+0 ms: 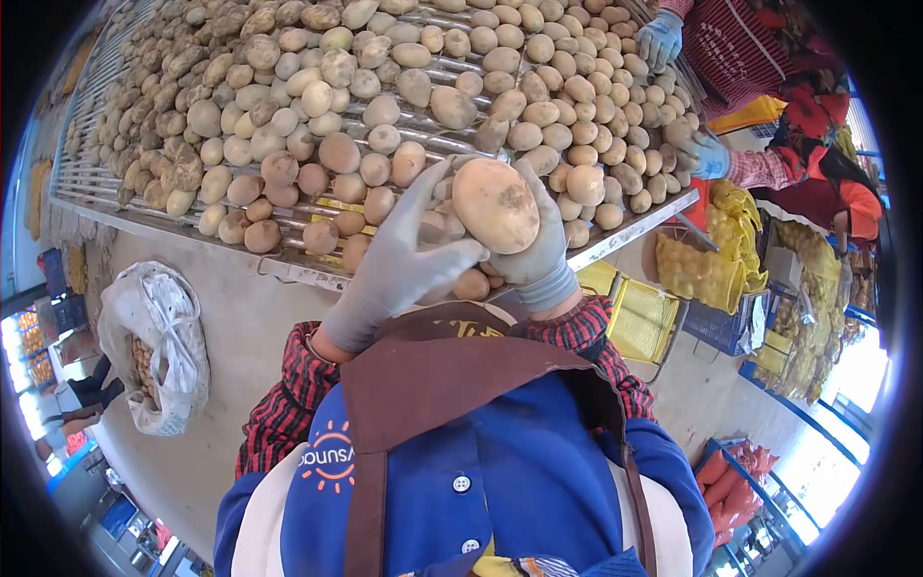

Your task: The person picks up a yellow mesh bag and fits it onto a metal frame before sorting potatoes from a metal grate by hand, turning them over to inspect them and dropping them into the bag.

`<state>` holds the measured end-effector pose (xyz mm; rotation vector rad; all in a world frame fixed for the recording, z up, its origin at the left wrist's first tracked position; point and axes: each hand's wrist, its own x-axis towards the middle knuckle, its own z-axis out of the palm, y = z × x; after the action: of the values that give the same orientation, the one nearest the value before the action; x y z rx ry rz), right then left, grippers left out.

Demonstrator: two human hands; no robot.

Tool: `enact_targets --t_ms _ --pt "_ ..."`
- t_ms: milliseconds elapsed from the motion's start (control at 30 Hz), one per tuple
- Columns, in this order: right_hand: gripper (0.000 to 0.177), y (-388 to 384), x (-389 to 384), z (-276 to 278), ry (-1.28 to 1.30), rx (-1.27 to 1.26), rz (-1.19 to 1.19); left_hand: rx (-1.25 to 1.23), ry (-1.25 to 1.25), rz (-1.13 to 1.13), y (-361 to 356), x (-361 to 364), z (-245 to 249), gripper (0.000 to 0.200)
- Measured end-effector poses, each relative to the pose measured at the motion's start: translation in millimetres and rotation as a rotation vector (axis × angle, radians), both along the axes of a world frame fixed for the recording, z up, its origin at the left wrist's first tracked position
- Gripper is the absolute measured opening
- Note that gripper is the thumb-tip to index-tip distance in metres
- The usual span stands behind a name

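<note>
A large pale potato with brown patches (495,206) is held up above the near edge of a slatted metal table (317,272). My right hand (544,245), in a grey glove, wraps round its right side and underside. On the left, my left hand (409,255), also gloved, has its thumb and fingers apart beside the potato; whether the fingertips touch it is unclear. Many potatoes (240,125) of mixed sizes cover the slats behind and to the left, some of them muddy.
Another person's blue-gloved hands (702,154) are over the table's right end. A white sack (159,346) stands on the floor at left. Yellow crate (642,322), yellow net bags (707,260) and red sacks (735,486) are at right.
</note>
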<state>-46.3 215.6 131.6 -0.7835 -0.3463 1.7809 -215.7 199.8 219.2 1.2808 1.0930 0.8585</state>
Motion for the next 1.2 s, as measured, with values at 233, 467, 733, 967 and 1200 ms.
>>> enact_targets --t_ms 233,467,733,967,1200 --pt "0.056 5 -2 54 -0.258 0.011 0.092 -0.193 -0.192 -0.011 2 0 -6 0.080" --pt "0.047 6 -1 79 -0.525 0.511 0.157 -0.454 -0.489 -0.083 0 -10 8 0.080" --pt "0.040 17 -5 65 -0.424 0.378 0.159 -0.296 -0.400 -0.085 7 -5 0 0.088" --pt "0.048 23 -1 65 -0.049 0.263 0.201 -0.408 -0.496 -0.141 9 -17 0 0.089" --pt "0.048 11 -3 82 -0.356 0.405 0.193 -0.453 -0.526 -0.136 8 -18 -11 0.080"
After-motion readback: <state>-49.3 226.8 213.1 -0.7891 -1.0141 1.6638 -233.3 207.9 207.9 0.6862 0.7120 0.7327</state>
